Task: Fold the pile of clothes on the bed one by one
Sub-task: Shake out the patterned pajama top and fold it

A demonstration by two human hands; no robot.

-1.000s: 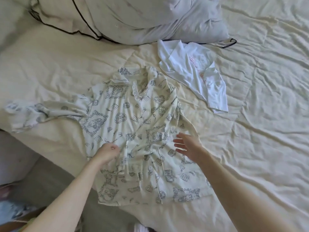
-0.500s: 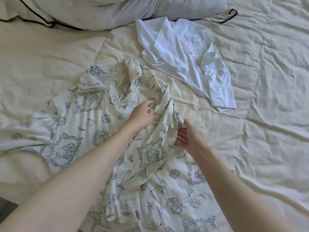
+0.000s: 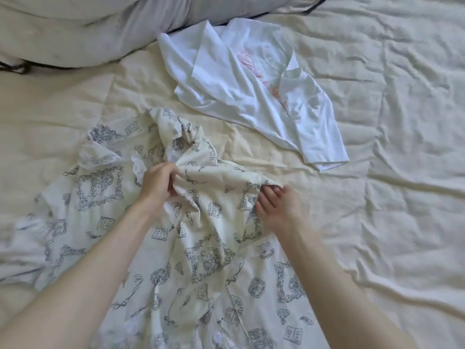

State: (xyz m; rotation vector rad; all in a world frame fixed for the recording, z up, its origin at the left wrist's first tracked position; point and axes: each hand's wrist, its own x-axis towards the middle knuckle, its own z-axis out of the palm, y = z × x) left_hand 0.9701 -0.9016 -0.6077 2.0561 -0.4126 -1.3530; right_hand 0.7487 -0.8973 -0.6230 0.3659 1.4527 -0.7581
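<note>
A cream patterned pyjama shirt [image 3: 196, 248] with dark line drawings lies spread and rumpled on the bed, collar toward the pillows. My left hand [image 3: 159, 182] grips a bunched fold of the shirt near its collar. My right hand [image 3: 278, 207] is at the shirt's right edge, fingertips pinching the fabric there. A white t-shirt [image 3: 241, 84] with faint pink print lies crumpled beyond the shirt, apart from both hands.
The cream bedsheet [image 3: 390, 172] is wrinkled and stretches off to the right. Pillows [image 3: 83, 28] with black piping fill the top left, touching the white t-shirt's far end.
My left hand moved from the shirt's lower front up to the collar area and took hold of a fold. My right hand closed its fingertips on the shirt's right edge. The view moved closer.
</note>
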